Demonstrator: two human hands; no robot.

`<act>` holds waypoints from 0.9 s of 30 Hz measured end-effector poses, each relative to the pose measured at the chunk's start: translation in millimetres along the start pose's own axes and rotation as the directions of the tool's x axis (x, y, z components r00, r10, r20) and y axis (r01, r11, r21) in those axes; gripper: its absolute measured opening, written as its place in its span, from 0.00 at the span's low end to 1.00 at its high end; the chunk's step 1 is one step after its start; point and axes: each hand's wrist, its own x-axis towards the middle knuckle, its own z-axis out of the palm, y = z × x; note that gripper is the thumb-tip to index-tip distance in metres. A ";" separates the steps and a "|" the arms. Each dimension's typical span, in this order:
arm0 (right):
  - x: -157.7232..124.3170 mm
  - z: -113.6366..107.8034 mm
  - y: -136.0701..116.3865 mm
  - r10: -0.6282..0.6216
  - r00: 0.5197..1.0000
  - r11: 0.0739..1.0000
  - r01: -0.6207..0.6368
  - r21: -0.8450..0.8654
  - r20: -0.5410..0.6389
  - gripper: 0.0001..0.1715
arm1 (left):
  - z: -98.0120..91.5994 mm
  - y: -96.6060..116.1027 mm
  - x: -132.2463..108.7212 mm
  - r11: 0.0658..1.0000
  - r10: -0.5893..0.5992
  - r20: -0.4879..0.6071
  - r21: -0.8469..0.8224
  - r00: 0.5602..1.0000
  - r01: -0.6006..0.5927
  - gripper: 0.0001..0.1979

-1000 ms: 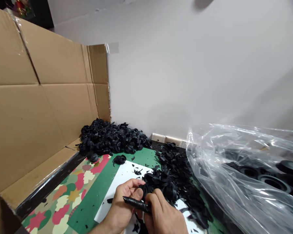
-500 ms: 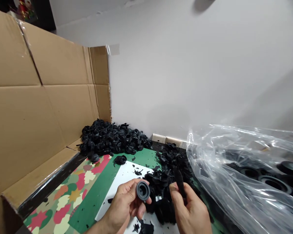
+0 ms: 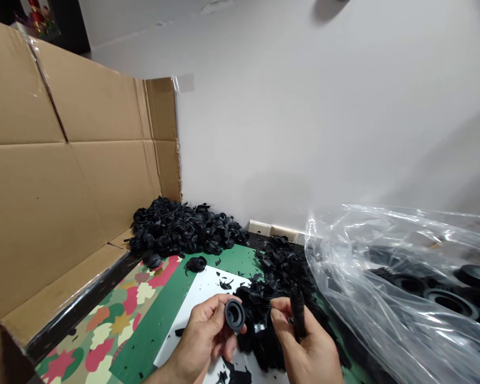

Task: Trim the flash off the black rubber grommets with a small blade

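Note:
My left hand (image 3: 202, 328) grips a small round black rubber part (image 3: 235, 321) between thumb and fingers, with its hollow, ringed end turned toward me. Just to the right, my right hand (image 3: 312, 346) is closed around a slim black-handled tool (image 3: 298, 312); its working end cannot be made out. The hands are a short way apart, above a white sheet (image 3: 190, 304). Black rubber scraps (image 3: 282, 261) lie beneath and beyond them. One loose curled black piece (image 3: 196, 263) rests at the sheet's far edge.
A heap of black rubber parts (image 3: 188, 226) sits against the back corner. Tall cardboard (image 3: 84, 197) stands along the left. At right, a clear plastic bag (image 3: 344, 288) holds larger black rubber rings (image 3: 450, 303). A green and patterned mat (image 3: 144, 325) covers the table.
The rubber part has tilted slightly in my left hand. My right hand has shifted a little to the left, and the tool handle now stands more upright.

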 end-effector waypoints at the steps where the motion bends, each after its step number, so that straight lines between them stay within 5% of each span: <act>1: -0.3 1.0 0.1 0.023 0.999 0.999 -0.025 0.031 0.047 0.20 | 0.3 0.3 0.1 1.000 0.003 -0.003 0.009 1.000 -0.003 0.22; 6: -4.6 7.0 -4.4 0.059 0.969 0.987 -0.093 0.132 0.241 0.20 | -0.2 1.3 0.4 0.999 0.019 -0.008 0.035 1.000 -0.018 0.22; 18: -9.1 11.4 -9.0 0.044 0.956 0.983 -0.093 0.158 0.288 0.17 | -1.4 -1.5 1.2 0.998 0.027 -0.025 0.050 0.999 -0.026 0.24; 27: -13.4 29.1 30.9 -0.188 0.902 0.980 0.149 0.129 0.389 0.21 | -2.7 -5.5 2.1 0.989 0.081 0.021 0.119 0.996 -0.083 0.27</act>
